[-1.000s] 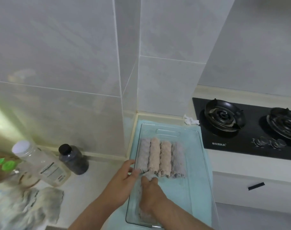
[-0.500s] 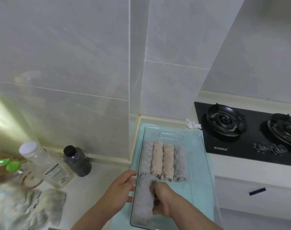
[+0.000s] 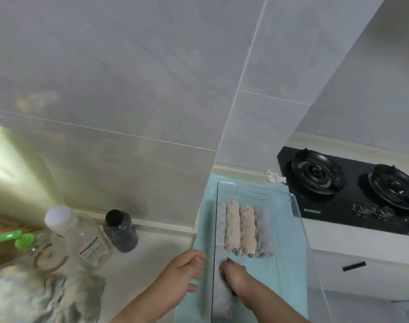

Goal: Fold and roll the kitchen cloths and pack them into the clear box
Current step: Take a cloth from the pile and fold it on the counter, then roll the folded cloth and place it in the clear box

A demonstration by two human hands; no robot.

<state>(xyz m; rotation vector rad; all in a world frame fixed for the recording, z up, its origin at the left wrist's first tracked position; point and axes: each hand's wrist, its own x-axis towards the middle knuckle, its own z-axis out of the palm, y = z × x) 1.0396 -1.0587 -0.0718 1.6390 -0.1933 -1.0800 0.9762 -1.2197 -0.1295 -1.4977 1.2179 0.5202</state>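
The clear box point(image 3: 299, 229) lies on a light blue towel point(image 3: 204, 220) on the counter. Several rolled cloths point(image 3: 244, 227), grey and beige, lie side by side at its far end. A grey rolled cloth point(image 3: 220, 297) lies along the box's left wall in the near half. My right hand point(image 3: 235, 276) is inside the box, its fingers curled against that grey roll. My left hand point(image 3: 181, 273) rests against the outside of the left wall, fingers loosely bent. A heap of loose cloths point(image 3: 42, 297) lies at the lower left.
A clear bottle with a white cap point(image 3: 77, 236) and a dark bottle point(image 3: 120, 229) stand left of the box. A green-capped bottle point(image 3: 24, 240) is further left. A black gas hob point(image 3: 352, 190) lies to the right, a crumpled white scrap point(image 3: 274, 178) beside it. Tiled wall behind.
My right hand has laid the grey roll along the box's left wall and pressed it closer to that wall. My left hand has stayed at the wall's outside. The camera has tilted up.
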